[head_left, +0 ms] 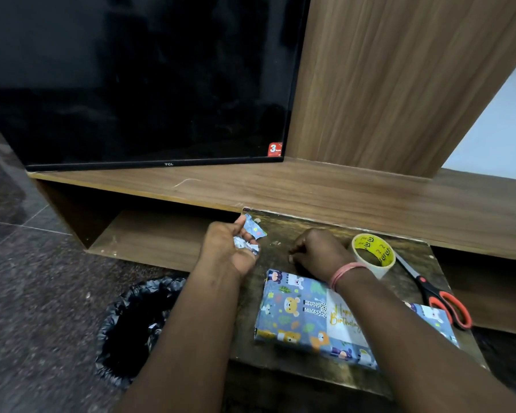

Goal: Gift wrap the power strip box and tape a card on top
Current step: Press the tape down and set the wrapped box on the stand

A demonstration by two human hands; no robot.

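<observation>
Beyond the wrapped box (298, 317) with its card (344, 320), left hand (230, 245) clutches paper scraps (251, 236); right hand (319, 251) is fisted, empty.

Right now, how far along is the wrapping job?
Nearly finished. The box is fully wrapped, and the birthday card lies on top; whether it is taped I cannot tell. The left hand grips crumpled paper scraps. Left: bin them in the black-lined bin; tape roll and scissors stay out.
</observation>
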